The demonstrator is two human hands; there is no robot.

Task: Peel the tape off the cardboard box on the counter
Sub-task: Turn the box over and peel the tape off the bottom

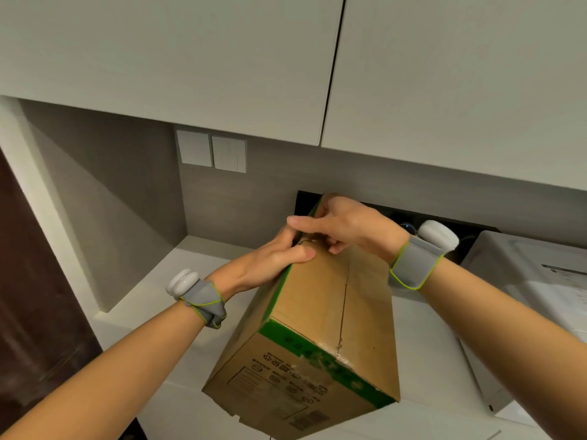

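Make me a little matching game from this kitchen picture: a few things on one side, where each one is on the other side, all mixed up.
Things:
1. cardboard box
2. left hand
3. wall switches
4. white appliance

Places:
A. on the wall under the cabinets
B. at the right end of the counter
C. gripping the box's top left edge
D. in the middle of the counter

Pairs: 1-D, 2-C, 3-A, 4-B.
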